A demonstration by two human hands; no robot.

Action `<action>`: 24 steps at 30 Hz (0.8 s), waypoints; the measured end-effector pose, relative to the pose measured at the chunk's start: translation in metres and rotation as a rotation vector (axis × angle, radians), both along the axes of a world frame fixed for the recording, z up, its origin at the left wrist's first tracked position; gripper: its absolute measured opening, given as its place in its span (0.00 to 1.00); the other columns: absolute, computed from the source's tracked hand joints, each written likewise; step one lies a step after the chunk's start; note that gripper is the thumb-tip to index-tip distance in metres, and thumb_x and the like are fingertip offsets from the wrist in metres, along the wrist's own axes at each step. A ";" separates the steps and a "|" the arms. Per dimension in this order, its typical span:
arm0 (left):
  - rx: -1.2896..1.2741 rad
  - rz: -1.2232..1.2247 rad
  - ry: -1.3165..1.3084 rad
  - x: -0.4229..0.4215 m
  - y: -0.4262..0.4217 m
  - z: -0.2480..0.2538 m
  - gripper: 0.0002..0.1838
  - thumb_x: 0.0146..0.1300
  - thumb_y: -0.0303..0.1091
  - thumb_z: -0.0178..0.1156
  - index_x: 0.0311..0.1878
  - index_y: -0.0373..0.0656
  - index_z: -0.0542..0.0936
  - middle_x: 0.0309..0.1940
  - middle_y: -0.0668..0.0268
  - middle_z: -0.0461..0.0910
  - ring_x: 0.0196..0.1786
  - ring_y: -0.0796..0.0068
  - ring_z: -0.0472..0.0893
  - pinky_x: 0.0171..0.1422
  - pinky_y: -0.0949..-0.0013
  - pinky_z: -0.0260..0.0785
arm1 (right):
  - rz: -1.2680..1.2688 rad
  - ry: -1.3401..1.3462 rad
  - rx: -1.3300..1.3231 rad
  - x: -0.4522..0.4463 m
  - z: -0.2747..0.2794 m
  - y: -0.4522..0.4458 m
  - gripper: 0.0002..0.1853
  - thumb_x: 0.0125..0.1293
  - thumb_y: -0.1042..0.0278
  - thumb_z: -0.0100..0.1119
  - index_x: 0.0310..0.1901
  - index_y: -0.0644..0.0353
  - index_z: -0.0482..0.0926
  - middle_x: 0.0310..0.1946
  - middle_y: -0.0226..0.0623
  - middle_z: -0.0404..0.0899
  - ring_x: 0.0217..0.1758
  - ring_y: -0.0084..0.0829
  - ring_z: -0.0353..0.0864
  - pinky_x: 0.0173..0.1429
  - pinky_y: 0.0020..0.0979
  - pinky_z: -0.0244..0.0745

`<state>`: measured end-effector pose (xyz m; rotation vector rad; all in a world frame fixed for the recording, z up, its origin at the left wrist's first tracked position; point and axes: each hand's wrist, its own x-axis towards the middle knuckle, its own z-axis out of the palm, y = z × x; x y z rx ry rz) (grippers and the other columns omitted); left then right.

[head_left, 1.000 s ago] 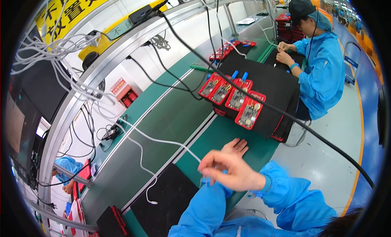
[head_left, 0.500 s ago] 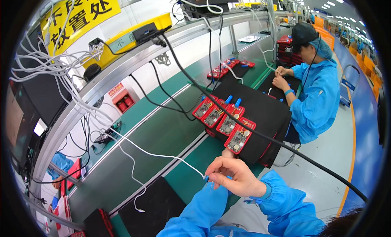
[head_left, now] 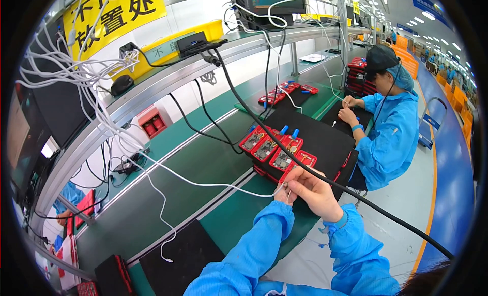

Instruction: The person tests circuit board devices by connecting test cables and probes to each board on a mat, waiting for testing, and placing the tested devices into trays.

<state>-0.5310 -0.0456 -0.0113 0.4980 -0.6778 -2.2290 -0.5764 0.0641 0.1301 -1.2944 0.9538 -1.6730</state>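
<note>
My right hand (head_left: 316, 193) is closed in a pinch on the end of a white cable (head_left: 229, 186), close against the near corner of a circuit board in a red frame (head_left: 305, 158). My right fingers cover part of that board. Just below this corner is my left hand (head_left: 282, 195), seemingly gripping the board's near edge, with its fingers mostly hidden. Whether the cable's plug sits in the board cannot be made out. Several similar red-framed boards (head_left: 266, 149) lie in a row alongside, some with blue plugs (head_left: 284, 129).
A thick black cable (head_left: 351, 191) crosses in front of the boards. The boards rest by a black mat (head_left: 320, 128) on the green bench (head_left: 203, 169). Another white cable (head_left: 163, 209) hangs at left above a black pad (head_left: 183, 250). A co-worker in blue (head_left: 391, 133) sits at right.
My right hand has carried the cable end up and right to the near board's corner. My left hand stays by that board, now less covered by my right arm. The view has shifted slightly.
</note>
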 end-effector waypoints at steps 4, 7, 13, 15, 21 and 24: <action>0.047 0.059 -0.273 -0.010 -0.009 0.001 0.19 0.69 0.50 0.55 0.53 0.48 0.80 0.38 0.71 0.83 0.37 0.76 0.80 0.40 0.72 0.71 | -0.064 0.000 -0.014 -0.014 0.002 -0.010 0.06 0.69 0.72 0.57 0.43 0.65 0.76 0.33 0.31 0.78 0.32 0.18 0.77 0.38 0.21 0.74; 0.208 0.062 -0.532 -0.030 -0.039 -0.055 0.27 0.62 0.53 0.61 0.56 0.43 0.80 0.45 0.67 0.83 0.46 0.69 0.76 0.57 0.64 0.59 | -0.145 0.047 -0.094 -0.034 -0.006 -0.024 0.06 0.70 0.71 0.57 0.42 0.64 0.75 0.32 0.31 0.77 0.30 0.18 0.78 0.36 0.20 0.74; 0.194 0.052 -0.591 -0.033 -0.056 -0.082 0.20 0.57 0.50 0.63 0.41 0.42 0.81 0.29 0.66 0.78 0.27 0.71 0.70 0.34 0.64 0.59 | -0.152 0.026 -0.150 -0.068 -0.008 -0.040 0.05 0.71 0.71 0.56 0.44 0.62 0.74 0.30 0.27 0.77 0.28 0.15 0.76 0.33 0.16 0.71; 0.207 0.027 -0.661 -0.026 -0.051 -0.062 0.18 0.57 0.50 0.64 0.35 0.42 0.79 0.25 0.67 0.74 0.21 0.73 0.65 0.27 0.65 0.54 | -0.153 0.007 -0.131 -0.076 -0.011 -0.042 0.05 0.71 0.70 0.56 0.44 0.61 0.74 0.29 0.26 0.76 0.28 0.15 0.75 0.33 0.15 0.69; 0.141 -0.011 -0.646 -0.023 -0.055 -0.076 0.16 0.58 0.45 0.61 0.40 0.41 0.79 0.32 0.65 0.79 0.30 0.70 0.72 0.37 0.63 0.65 | -0.195 0.072 -0.073 -0.114 -0.036 -0.054 0.06 0.72 0.71 0.55 0.44 0.63 0.75 0.31 0.28 0.76 0.31 0.15 0.76 0.39 0.21 0.77; 0.176 0.001 -0.570 -0.020 -0.049 -0.071 0.21 0.59 0.45 0.60 0.49 0.40 0.78 0.38 0.64 0.80 0.38 0.67 0.75 0.44 0.60 0.68 | -0.274 0.068 -0.012 -0.125 -0.048 -0.061 0.06 0.72 0.69 0.55 0.45 0.61 0.76 0.32 0.27 0.76 0.32 0.15 0.75 0.40 0.21 0.77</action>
